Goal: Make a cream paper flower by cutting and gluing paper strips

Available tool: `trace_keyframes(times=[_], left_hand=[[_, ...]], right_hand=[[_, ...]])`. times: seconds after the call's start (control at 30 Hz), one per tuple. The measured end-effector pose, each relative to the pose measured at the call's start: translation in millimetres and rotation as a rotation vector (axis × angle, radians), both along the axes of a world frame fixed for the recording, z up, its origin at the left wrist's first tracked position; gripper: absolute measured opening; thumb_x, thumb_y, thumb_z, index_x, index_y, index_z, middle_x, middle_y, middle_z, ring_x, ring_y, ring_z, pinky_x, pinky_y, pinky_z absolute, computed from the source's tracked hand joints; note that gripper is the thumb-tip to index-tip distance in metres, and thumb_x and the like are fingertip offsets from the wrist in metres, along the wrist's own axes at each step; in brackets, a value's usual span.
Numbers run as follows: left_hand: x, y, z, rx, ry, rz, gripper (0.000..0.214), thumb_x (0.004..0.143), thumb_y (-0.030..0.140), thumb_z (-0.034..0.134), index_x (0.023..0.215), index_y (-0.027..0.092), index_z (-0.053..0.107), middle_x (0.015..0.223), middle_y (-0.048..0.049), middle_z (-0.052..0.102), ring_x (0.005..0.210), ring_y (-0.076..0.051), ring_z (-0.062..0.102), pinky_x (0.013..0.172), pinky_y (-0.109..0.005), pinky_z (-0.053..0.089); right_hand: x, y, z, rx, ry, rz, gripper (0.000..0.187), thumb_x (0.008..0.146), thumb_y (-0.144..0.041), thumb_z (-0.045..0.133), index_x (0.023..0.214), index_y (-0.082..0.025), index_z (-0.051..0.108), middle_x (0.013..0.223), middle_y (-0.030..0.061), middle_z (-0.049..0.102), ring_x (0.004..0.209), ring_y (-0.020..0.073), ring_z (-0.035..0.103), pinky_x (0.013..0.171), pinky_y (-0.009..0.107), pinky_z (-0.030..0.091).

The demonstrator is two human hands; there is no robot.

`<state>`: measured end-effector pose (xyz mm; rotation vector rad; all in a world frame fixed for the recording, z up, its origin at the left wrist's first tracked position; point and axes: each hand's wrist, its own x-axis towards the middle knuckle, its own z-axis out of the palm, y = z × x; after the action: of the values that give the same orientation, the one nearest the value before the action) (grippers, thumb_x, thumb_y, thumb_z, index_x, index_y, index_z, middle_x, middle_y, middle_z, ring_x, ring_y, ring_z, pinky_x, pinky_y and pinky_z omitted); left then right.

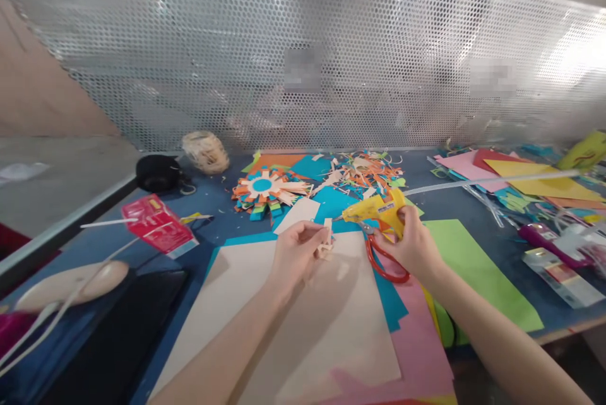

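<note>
My left hand (299,248) pinches a small cream paper strip (327,228) with cut ends, just above a large cream sheet (265,323). In my right hand (416,238) is a yellow glue gun (376,208), its nozzle pointing left and close to the top of the strip. A clear glue stick (492,181) sticks out far behind the gun. Red-handled scissors (392,275) lie below the gun, partly hidden by it and by my right hand. Beyond my left hand rests a layered paper flower (262,187) with a blue centre.
Paper scraps (367,171) are heaped at the back, before a perforated metal panel (303,26). Coloured sheets (534,178) and a green sheet (478,266) lie right. Left are a red drink carton (158,225), a twine ball (205,152) and a dark flat object (118,329).
</note>
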<state>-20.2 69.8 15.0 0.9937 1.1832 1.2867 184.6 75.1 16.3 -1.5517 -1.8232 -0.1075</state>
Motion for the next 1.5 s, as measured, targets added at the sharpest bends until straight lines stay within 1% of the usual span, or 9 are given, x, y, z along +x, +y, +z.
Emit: trace_keyframes(times=[0.1, 0.23, 0.43, 0.6, 0.77, 0.93, 1.13, 1.3, 1.5], left_hand=[[1.0, -0.3, -2.1, 0.001, -0.03, -0.029, 0.029, 0.055, 0.036, 0.074, 0.066, 0.013, 0.059, 0.053, -0.0021, 0.063, 0.049, -0.011, 0.056, 0.04, -0.018, 0.036], [1.9, -0.7, -2.9, 0.006, -0.039, -0.024, 0.03, 0.055, 0.037, 0.074, 0.067, 0.013, 0.059, 0.053, -0.0019, 0.062, 0.053, -0.013, 0.059, 0.039, -0.018, 0.035], [2.3, -3.6, 0.4, -0.019, -0.019, -0.013, 0.032, 0.052, 0.038, 0.075, 0.065, 0.013, 0.059, 0.05, 0.0, 0.061, 0.04, -0.008, 0.05, 0.038, -0.02, 0.036], [2.4, -3.8, 1.1, -0.031, -0.031, -0.024, 0.034, 0.052, 0.039, 0.075, 0.066, 0.013, 0.058, 0.052, -0.0016, 0.063, 0.048, -0.012, 0.057, 0.039, -0.019, 0.035], [1.5, -4.0, 0.5, -0.022, -0.032, -0.031, 0.032, 0.055, 0.038, 0.075, 0.067, 0.014, 0.057, 0.053, -0.0026, 0.063, 0.052, -0.014, 0.06, 0.039, -0.019, 0.035], [1.2, -3.8, 0.4, -0.019, -0.033, -0.041, 0.031, 0.056, 0.037, 0.074, 0.068, 0.014, 0.057, 0.054, -0.0033, 0.063, 0.054, -0.015, 0.061, 0.04, -0.019, 0.036], [1.1, -4.0, 2.8, -0.016, -0.012, -0.035, 0.032, 0.056, 0.038, 0.074, 0.068, 0.013, 0.057, 0.054, -0.0035, 0.064, 0.054, -0.015, 0.06, 0.04, -0.019, 0.036], [0.1, -4.0, 1.4, -0.005, -0.001, -0.047, 0.029, 0.059, 0.037, 0.073, 0.068, 0.014, 0.058, 0.054, -0.0025, 0.063, 0.054, -0.015, 0.061, 0.04, -0.019, 0.036], [-1.6, -1.9, -1.9, 0.021, -0.011, -0.046, 0.028, 0.06, 0.037, 0.072, 0.066, 0.015, 0.057, 0.053, -0.0013, 0.061, 0.058, -0.017, 0.063, 0.04, -0.019, 0.035]], right_hand=[[-0.2, -1.6, 1.0, 0.041, -0.02, -0.01, 0.034, 0.069, -0.046, 0.053, 0.085, -0.021, 0.036, 0.075, 0.0074, 0.06, 0.056, 0.0216, 0.061, 0.045, 0.028, 0.043], [-1.1, -2.7, 1.2, 0.039, -0.043, -0.005, 0.031, 0.071, -0.045, 0.051, 0.083, -0.021, 0.036, 0.073, 0.0064, 0.06, 0.054, 0.0209, 0.061, 0.043, 0.027, 0.042], [-3.9, -3.4, 0.0, 0.045, -0.077, -0.017, 0.029, 0.071, -0.045, 0.051, 0.081, -0.021, 0.036, 0.069, 0.0049, 0.06, 0.049, 0.0193, 0.059, 0.041, 0.025, 0.039], [-4.0, -3.5, 1.2, 0.057, -0.101, -0.03, 0.028, 0.073, -0.045, 0.049, 0.081, -0.021, 0.037, 0.067, 0.0045, 0.059, 0.047, 0.0184, 0.058, 0.04, 0.025, 0.037], [-4.1, -3.2, 1.4, 0.052, -0.1, -0.024, 0.026, 0.073, -0.044, 0.048, 0.08, -0.022, 0.036, 0.066, 0.0041, 0.058, 0.048, 0.0184, 0.058, 0.04, 0.025, 0.037], [-4.8, -3.3, 0.6, 0.079, -0.109, -0.031, 0.025, 0.074, -0.043, 0.046, 0.079, -0.022, 0.035, 0.063, 0.003, 0.057, 0.046, 0.0185, 0.057, 0.037, 0.024, 0.035], [-5.5, -3.9, 0.9, 0.1, -0.128, 0.005, 0.021, 0.075, -0.04, 0.045, 0.078, -0.022, 0.033, 0.064, 0.0032, 0.057, 0.047, 0.0185, 0.057, 0.037, 0.024, 0.034], [-4.1, -3.0, 0.0, 0.083, -0.109, 0.025, 0.021, 0.074, -0.038, 0.046, 0.077, -0.022, 0.033, 0.066, 0.0045, 0.057, 0.048, 0.0188, 0.058, 0.038, 0.024, 0.035], [-2.9, -3.5, 0.5, 0.011, -0.057, 0.052, 0.019, 0.073, -0.036, 0.048, 0.078, -0.023, 0.035, 0.069, 0.004, 0.057, 0.053, 0.0198, 0.06, 0.041, 0.025, 0.038]])
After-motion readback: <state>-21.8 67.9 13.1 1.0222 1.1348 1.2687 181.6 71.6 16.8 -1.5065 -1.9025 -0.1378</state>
